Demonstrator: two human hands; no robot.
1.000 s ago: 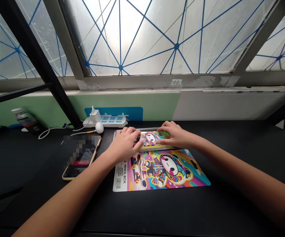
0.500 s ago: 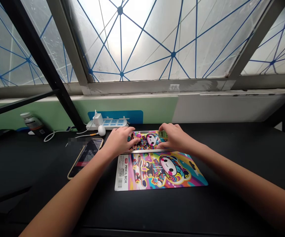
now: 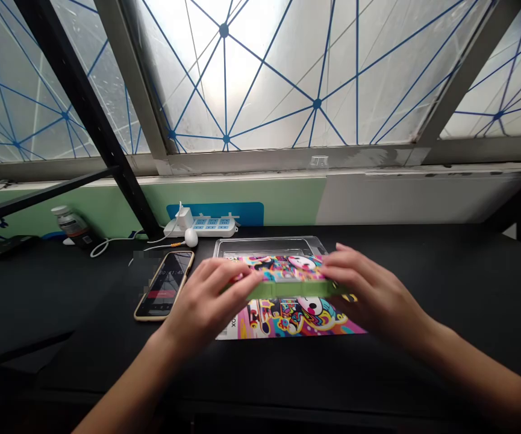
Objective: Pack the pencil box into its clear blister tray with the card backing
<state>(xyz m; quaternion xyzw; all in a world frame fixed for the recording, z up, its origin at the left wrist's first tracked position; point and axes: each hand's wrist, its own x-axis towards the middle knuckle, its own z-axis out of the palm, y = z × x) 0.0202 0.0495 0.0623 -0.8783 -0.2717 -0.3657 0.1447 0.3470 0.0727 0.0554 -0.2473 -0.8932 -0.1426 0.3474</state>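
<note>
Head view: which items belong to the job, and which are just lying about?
Belong to the job:
- left hand
- right hand
- green-edged pencil box, held between both hands
- clear plastic tray
- printed cartoon card

Just lying about:
- smartphone
- power strip
- white earbud
- white-capped bottle

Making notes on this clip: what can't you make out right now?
Head view only:
- Colourful printed cartoon card: middle hidden by the green-edged plastic box and hands.
- Left hand, right hand: thumbs hidden behind the box.
- Black smartphone: screen text too small, partly blurred.
</note>
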